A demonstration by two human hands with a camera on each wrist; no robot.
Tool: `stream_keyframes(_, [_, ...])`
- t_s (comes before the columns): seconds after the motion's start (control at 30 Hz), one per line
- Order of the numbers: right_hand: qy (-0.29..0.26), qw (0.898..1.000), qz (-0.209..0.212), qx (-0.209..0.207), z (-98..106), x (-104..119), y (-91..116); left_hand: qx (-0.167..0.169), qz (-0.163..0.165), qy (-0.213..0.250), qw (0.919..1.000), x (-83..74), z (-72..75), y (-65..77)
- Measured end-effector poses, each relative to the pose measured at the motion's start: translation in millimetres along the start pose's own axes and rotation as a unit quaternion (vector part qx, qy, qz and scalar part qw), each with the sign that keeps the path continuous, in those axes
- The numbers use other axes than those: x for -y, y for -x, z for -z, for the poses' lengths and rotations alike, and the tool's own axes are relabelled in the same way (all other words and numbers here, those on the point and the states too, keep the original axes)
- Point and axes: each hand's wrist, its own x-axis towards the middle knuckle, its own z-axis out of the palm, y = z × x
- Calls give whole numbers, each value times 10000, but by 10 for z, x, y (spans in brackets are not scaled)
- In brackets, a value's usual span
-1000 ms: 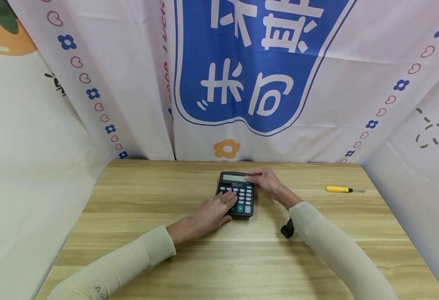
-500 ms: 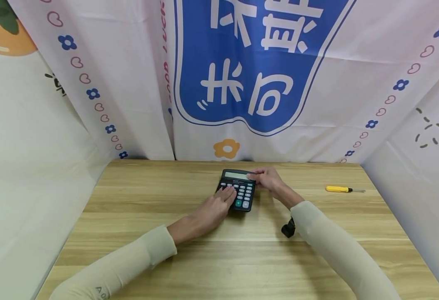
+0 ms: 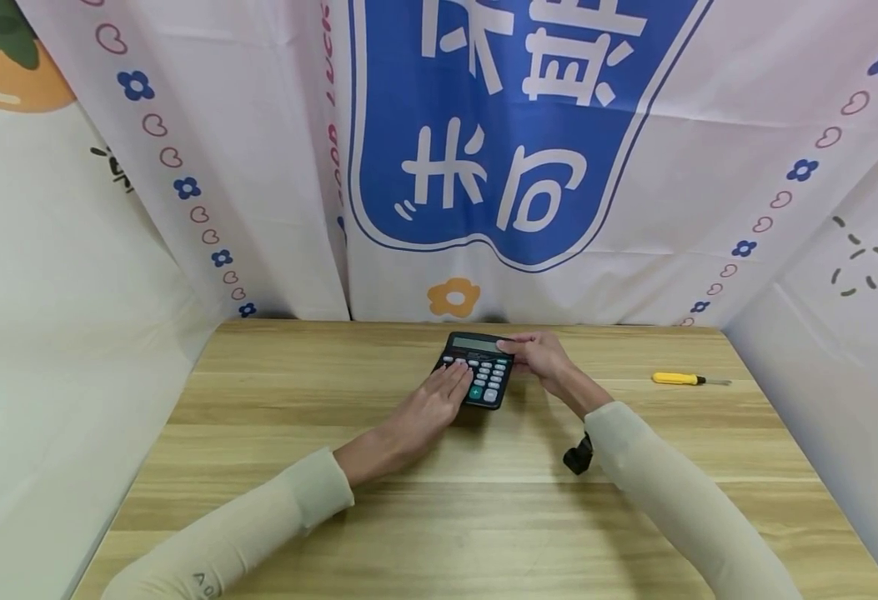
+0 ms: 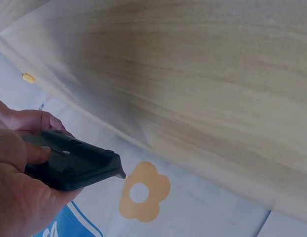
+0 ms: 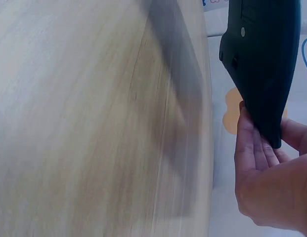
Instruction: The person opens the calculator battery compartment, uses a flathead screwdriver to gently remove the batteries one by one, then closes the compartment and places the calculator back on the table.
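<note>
A black desk calculator (image 3: 494, 369) with a grey display and pale keys is held up off the wooden table, its underside showing in both wrist views. My left hand (image 3: 427, 408) grips its left side, fingers lying over the keys; in the left wrist view the thumb (image 4: 37, 154) presses the calculator's back (image 4: 76, 163). At the upper right corner, beside the display, my right hand (image 3: 544, 358) pinches the calculator between thumb on top and fingers underneath. The right wrist view shows those fingers (image 5: 245, 143) straight against the dark back (image 5: 264, 64). Part of the keypad is hidden by the left fingers.
A yellow-handled screwdriver (image 3: 677, 378) lies at the right of the table (image 3: 296, 375). Below the right forearm a black strap piece (image 3: 578, 457) shows near the sleeve. A printed cloth (image 3: 401, 283) hangs along the table's back edge, with white cloth on both sides.
The calculator has risen off the table and shifted slightly away from me, turning a little clockwise. Both hands have moved along with it, keeping their holds. The screwdriver has stayed put.
</note>
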Motion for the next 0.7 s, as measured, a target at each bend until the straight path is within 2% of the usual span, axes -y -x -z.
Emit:
stream_keyframes(0.2, [-325, 9995, 28, 9, 25, 8, 3, -183, 69, 195, 9996, 12, 20, -18])
stream_keyframes(0.33, [-609, 9980, 170, 15, 37, 12, 15, -396, 193, 537, 9976, 31, 40, -47])
stream_keyframes(0.57, [-1232, 9905, 533, 302, 53, 28, 26, -775, 729, 1418, 9842, 80, 66, -107])
stream_keyframes(0.7, [-1360, 9870, 710, 479, 42, 26, 32, -993, 834, 1683, 9772, 105, 70, -130])
